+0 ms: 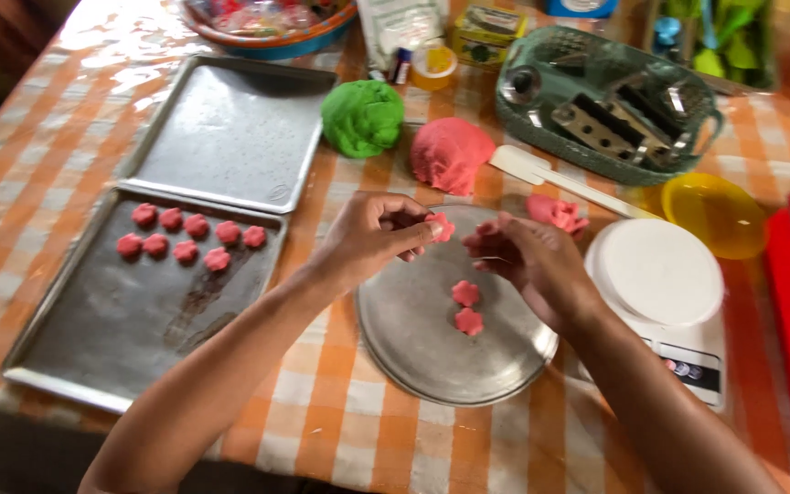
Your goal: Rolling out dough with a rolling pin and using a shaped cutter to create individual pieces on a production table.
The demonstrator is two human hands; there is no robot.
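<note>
Head view: shaping step, judged.
Left hand (372,236): fingertips pinched on pink flower-shaped dough piece (440,226), above round metal plate (413,348) far rim.
Right hand (528,261): fingers curled, grip unclear.
Finished pieces: eight on dark tray (93,338), far left corner.
Next, judged: gentle release, flat.

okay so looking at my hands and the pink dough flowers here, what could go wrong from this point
The flower pinched in your left hand is soft, so the fingertips may squash its petals. The right hand hovers over two flowers on the round plate and might dent them. The tray sits away, so a carried flower could drop.
</note>
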